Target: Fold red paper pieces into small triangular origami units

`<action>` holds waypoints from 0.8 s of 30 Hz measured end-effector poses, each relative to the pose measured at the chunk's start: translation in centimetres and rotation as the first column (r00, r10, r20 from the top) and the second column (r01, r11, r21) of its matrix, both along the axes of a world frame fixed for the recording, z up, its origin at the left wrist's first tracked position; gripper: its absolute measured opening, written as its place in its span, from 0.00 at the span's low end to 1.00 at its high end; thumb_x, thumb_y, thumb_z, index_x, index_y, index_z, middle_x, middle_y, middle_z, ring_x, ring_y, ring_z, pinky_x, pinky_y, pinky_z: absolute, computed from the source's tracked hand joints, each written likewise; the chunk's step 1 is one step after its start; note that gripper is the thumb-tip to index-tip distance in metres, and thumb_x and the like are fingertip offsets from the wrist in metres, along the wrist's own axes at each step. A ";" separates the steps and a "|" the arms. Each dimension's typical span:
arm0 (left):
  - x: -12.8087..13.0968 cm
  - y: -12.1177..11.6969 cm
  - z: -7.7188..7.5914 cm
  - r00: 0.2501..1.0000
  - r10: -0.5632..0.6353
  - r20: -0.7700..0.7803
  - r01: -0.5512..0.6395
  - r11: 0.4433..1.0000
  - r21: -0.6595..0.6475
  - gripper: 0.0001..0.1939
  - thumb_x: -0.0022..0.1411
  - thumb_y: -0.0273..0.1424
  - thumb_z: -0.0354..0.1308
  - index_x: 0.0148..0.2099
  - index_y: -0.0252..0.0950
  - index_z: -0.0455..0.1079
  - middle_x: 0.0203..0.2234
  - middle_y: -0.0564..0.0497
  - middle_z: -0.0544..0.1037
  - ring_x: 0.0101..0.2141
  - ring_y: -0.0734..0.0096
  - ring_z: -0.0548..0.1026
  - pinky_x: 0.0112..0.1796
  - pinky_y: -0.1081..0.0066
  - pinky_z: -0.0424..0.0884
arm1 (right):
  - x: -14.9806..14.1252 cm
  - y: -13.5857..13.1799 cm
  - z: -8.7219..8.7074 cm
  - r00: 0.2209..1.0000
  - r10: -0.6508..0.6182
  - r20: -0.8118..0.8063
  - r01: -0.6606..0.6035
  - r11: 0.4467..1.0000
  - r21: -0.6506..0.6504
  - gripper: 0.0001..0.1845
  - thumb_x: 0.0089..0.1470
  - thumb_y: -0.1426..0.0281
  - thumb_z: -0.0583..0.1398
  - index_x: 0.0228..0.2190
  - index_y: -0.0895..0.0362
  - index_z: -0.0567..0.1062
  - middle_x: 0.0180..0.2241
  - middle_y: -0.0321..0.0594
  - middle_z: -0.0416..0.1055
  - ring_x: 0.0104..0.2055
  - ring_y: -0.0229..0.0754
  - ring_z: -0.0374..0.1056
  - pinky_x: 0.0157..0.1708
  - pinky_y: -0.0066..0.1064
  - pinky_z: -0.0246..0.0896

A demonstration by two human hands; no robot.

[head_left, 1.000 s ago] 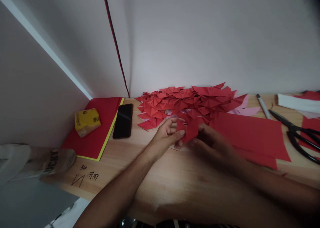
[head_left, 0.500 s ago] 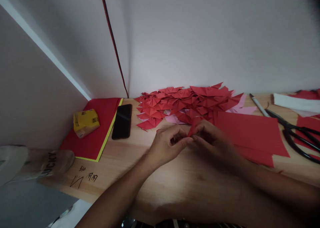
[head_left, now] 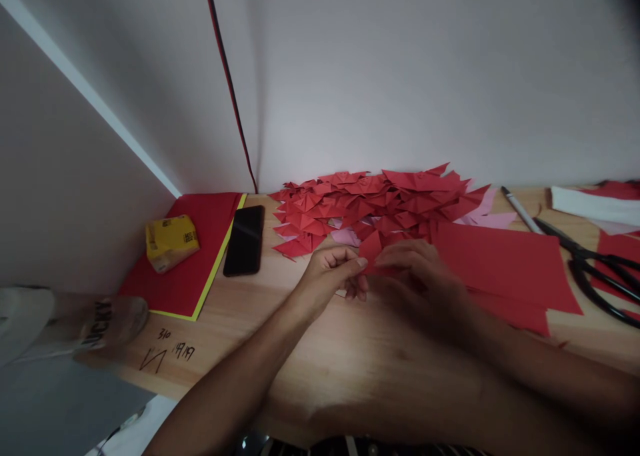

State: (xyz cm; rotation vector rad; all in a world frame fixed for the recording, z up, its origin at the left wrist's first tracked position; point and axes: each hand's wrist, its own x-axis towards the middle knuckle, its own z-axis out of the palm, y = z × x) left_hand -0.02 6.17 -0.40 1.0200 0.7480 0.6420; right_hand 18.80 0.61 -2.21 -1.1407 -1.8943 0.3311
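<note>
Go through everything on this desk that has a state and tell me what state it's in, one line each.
left hand: pinching the small red paper piece
right hand: fingers on the same piece
small red paper piece: folded, held above the desk
pile of red folded pieces: heaped against the wall
phone: screen dark, lying flat
scissors: lying flat, blades shut
red paper sheets: flat, unfolded

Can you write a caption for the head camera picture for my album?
Two hands, left hand and right hand, pinch a small red paper piece before a folded red pile.
</note>
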 end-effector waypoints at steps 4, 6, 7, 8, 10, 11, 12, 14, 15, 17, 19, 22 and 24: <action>0.0 0.0 0.1 0.999 -0.014 -0.030 0.015 0.999 0.043 0.16 0.57 0.39 0.63 0.28 0.32 0.66 0.18 0.52 0.75 0.17 0.79 0.71 0.17 0.80 0.61 | 0.2 0.0 0.2 0.999 -0.004 0.032 0.005 0.999 -0.035 0.07 0.60 0.72 0.58 0.41 0.49 0.73 0.40 0.42 0.74 0.43 0.48 0.69 0.41 0.42 0.60; 0.0 0.0 0.1 0.998 -0.004 -0.063 0.010 0.995 0.097 0.16 0.57 0.40 0.63 0.28 0.32 0.67 0.19 0.51 0.75 0.17 0.78 0.72 0.17 0.79 0.62 | 0.2 0.1 0.1 1.000 -0.002 0.026 0.003 0.999 -0.037 0.08 0.61 0.72 0.57 0.41 0.50 0.73 0.40 0.42 0.75 0.42 0.47 0.70 0.41 0.41 0.60; 0.0 0.0 0.1 0.997 -0.001 -0.078 0.011 0.993 0.121 0.17 0.57 0.40 0.63 0.29 0.32 0.67 0.19 0.51 0.76 0.18 0.78 0.73 0.18 0.79 0.62 | 0.3 0.1 0.1 1.000 0.000 0.021 0.000 0.999 -0.042 0.08 0.61 0.72 0.57 0.42 0.50 0.74 0.40 0.41 0.75 0.42 0.47 0.70 0.41 0.41 0.61; 0.0 0.0 0.1 0.996 -0.001 -0.089 0.013 0.990 0.139 0.17 0.57 0.41 0.63 0.29 0.31 0.67 0.20 0.51 0.76 0.18 0.78 0.73 0.18 0.79 0.63 | 0.3 0.2 0.1 1.000 0.002 0.014 -0.002 0.999 -0.048 0.09 0.61 0.72 0.58 0.42 0.50 0.74 0.39 0.41 0.76 0.42 0.47 0.70 0.40 0.40 0.61; 0.0 0.0 0.1 0.996 -0.014 -0.091 0.027 0.989 0.143 0.17 0.58 0.41 0.63 0.30 0.31 0.67 0.20 0.51 0.76 0.18 0.77 0.73 0.18 0.79 0.63 | 0.4 0.3 0.1 1.000 0.007 -0.013 -0.008 0.998 -0.065 0.09 0.61 0.72 0.58 0.42 0.49 0.75 0.38 0.40 0.75 0.40 0.46 0.71 0.39 0.40 0.62; -0.1 0.0 0.1 0.996 -0.030 -0.083 0.041 0.991 0.129 0.16 0.58 0.40 0.63 0.30 0.32 0.66 0.20 0.51 0.76 0.18 0.77 0.74 0.18 0.79 0.64 | 0.4 0.3 0.2 1.000 0.009 -0.029 -0.011 0.997 -0.082 0.09 0.61 0.72 0.58 0.41 0.49 0.75 0.37 0.40 0.75 0.40 0.46 0.71 0.39 0.39 0.64; -0.1 0.0 0.1 0.996 -0.050 -0.075 0.058 0.992 0.108 0.16 0.58 0.40 0.63 0.30 0.32 0.66 0.20 0.51 0.76 0.19 0.77 0.74 0.18 0.79 0.64 | 0.5 0.3 0.2 0.999 0.010 -0.046 -0.014 0.995 -0.098 0.09 0.60 0.72 0.59 0.41 0.48 0.76 0.37 0.40 0.75 0.40 0.46 0.71 0.38 0.39 0.64; -0.1 0.0 0.0 0.995 -0.079 -0.068 0.084 0.994 0.067 0.15 0.57 0.38 0.63 0.30 0.32 0.65 0.21 0.51 0.77 0.19 0.76 0.75 0.18 0.79 0.65 | 0.5 0.4 0.4 0.997 0.016 -0.075 -0.025 0.991 -0.129 0.08 0.60 0.71 0.59 0.40 0.49 0.76 0.36 0.40 0.74 0.38 0.45 0.71 0.37 0.38 0.66; -0.1 -0.1 0.1 0.994 -0.083 -0.069 0.087 0.995 0.054 0.15 0.57 0.38 0.63 0.30 0.32 0.65 0.21 0.51 0.77 0.19 0.76 0.75 0.18 0.79 0.65 | 0.5 0.4 0.5 0.996 0.021 -0.084 -0.032 0.990 -0.140 0.07 0.60 0.71 0.59 0.39 0.49 0.76 0.35 0.40 0.74 0.38 0.45 0.71 0.37 0.38 0.66; 0.1 -0.2 0.2 0.994 -0.066 -0.082 0.070 0.996 0.051 0.15 0.57 0.37 0.63 0.29 0.32 0.65 0.20 0.51 0.77 0.18 0.76 0.74 0.18 0.79 0.65 | 0.5 0.5 0.7 0.995 0.034 -0.099 -0.049 0.987 -0.153 0.06 0.61 0.71 0.58 0.37 0.50 0.76 0.34 0.40 0.74 0.37 0.44 0.70 0.36 0.37 0.66; 0.2 -0.4 0.4 0.994 -0.036 -0.099 0.043 0.997 0.072 0.14 0.56 0.37 0.63 0.29 0.32 0.66 0.19 0.51 0.76 0.18 0.77 0.73 0.18 0.79 0.64 | 0.4 0.5 0.8 0.992 0.037 -0.117 -0.058 0.982 -0.178 0.05 0.61 0.70 0.58 0.35 0.50 0.75 0.33 0.39 0.74 0.36 0.44 0.70 0.35 0.37 0.65; 0.4 -0.6 0.7 0.993 -0.012 -0.118 0.025 0.994 0.108 0.14 0.56 0.36 0.62 0.28 0.32 0.66 0.19 0.50 0.76 0.18 0.77 0.73 0.18 0.79 0.65 | 0.3 0.7 0.9 0.988 0.020 -0.156 -0.055 0.972 -0.227 0.05 0.60 0.67 0.58 0.31 0.49 0.73 0.32 0.40 0.73 0.35 0.45 0.69 0.34 0.39 0.65; 0.4 -0.6 0.7 0.992 -0.011 -0.124 0.027 0.992 0.124 0.13 0.57 0.36 0.62 0.29 0.32 0.66 0.20 0.50 0.76 0.18 0.77 0.73 0.18 0.79 0.65 | 0.3 0.7 0.9 0.983 -0.001 -0.185 -0.049 0.963 -0.265 0.05 0.60 0.66 0.58 0.31 0.50 0.72 0.33 0.40 0.72 0.36 0.46 0.69 0.34 0.39 0.64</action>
